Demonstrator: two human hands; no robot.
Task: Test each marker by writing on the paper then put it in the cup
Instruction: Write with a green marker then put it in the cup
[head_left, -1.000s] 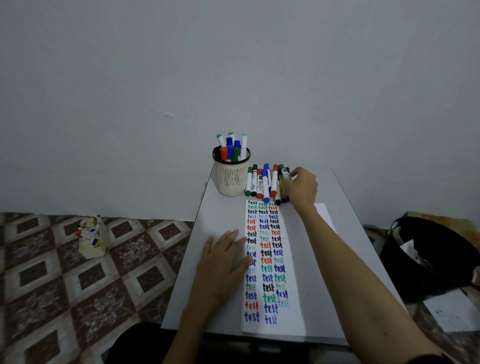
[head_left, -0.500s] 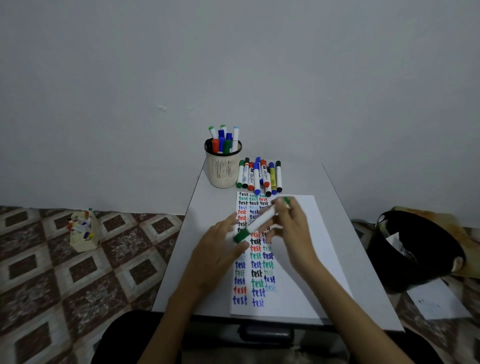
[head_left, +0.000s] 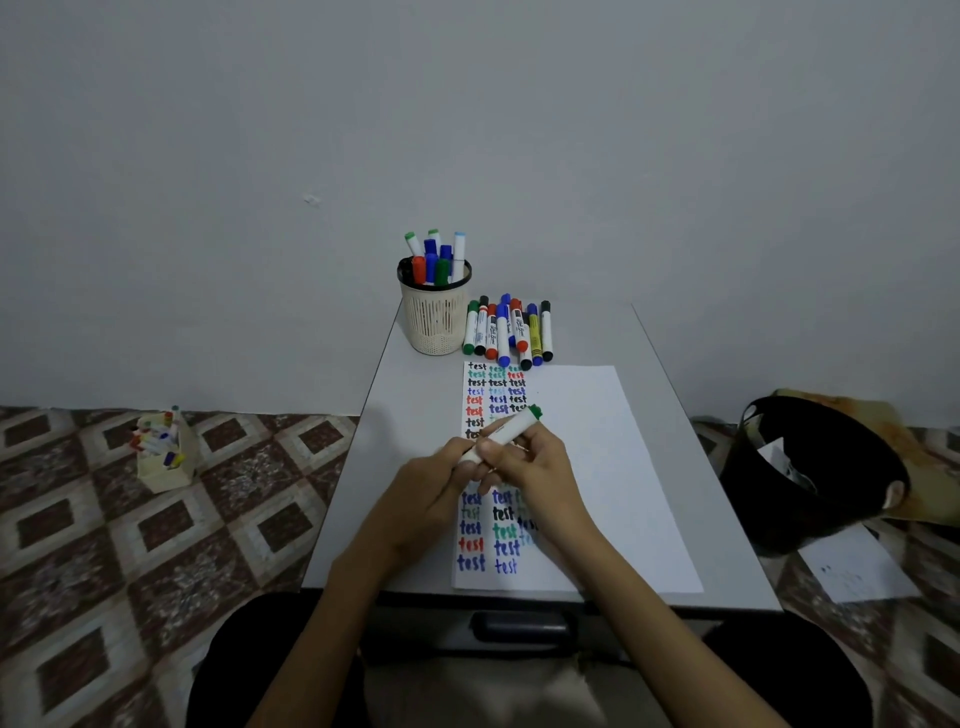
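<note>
A white marker with a green end (head_left: 506, 430) lies slanted across both hands above the paper (head_left: 597, 467). My right hand (head_left: 535, 462) grips its barrel. My left hand (head_left: 434, 480) closes over its lower end, where the cap is hidden under the fingers. The paper carries columns of the word "test" in black, green, red and blue. A cream mesh cup (head_left: 435, 317) with several markers stands at the table's far left. A row of loose markers (head_left: 509, 330) lies just right of the cup, above the paper.
The small grey table (head_left: 405, 415) stands against a plain wall. On the tiled floor at left is a small box of markers (head_left: 163, 452). A black bin (head_left: 810, 473) and a loose sheet (head_left: 857, 566) are on the floor at right.
My right hand took a green marker from the row and brought it back over the paper. My left hand lifted off the paper and closed on the marker's lower end.
</note>
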